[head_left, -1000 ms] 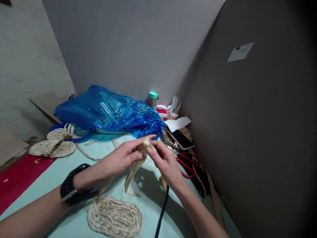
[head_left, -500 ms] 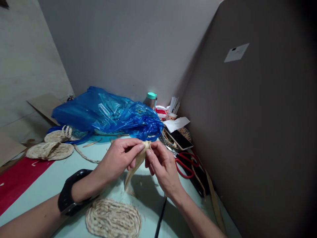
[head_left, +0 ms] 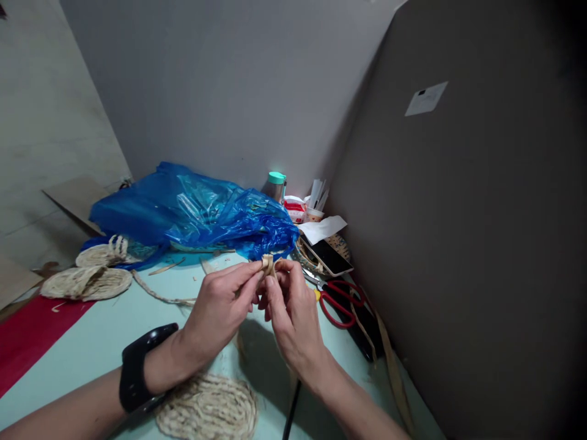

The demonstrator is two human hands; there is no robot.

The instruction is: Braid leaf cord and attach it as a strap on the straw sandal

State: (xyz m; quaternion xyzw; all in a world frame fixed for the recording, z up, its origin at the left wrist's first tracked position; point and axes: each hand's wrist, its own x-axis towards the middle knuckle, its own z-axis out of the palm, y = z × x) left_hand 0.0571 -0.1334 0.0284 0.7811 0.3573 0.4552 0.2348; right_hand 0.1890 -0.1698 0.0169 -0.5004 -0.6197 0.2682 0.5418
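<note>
Between my fingertips, above the middle of the table, is a pale tan strip of dried plant fibre (head_left: 266, 263), its top end folded. My left hand (head_left: 224, 299) pinches it from the left, a black watch (head_left: 142, 366) on that wrist. From the right, my right hand (head_left: 293, 311) pinches the same strip with thumb and fingers. Most of the strip is hidden behind the hands. An oval braided sole (head_left: 208, 408) lies on the table below my left forearm.
A blue plastic bag (head_left: 183, 208) lies along the back. Two woven slippers (head_left: 87, 283) rest at the left, near a red cloth (head_left: 36, 336). Red-handled scissors (head_left: 342, 302), a phone (head_left: 328, 255) and a long fibre strip (head_left: 394, 379) are at the right. A bottle (head_left: 276, 186) stands behind.
The fibre strip's hanging length, seen before below my hands, is now mostly hidden behind them. Its top end looks more folded. The whole view has shifted slightly.
</note>
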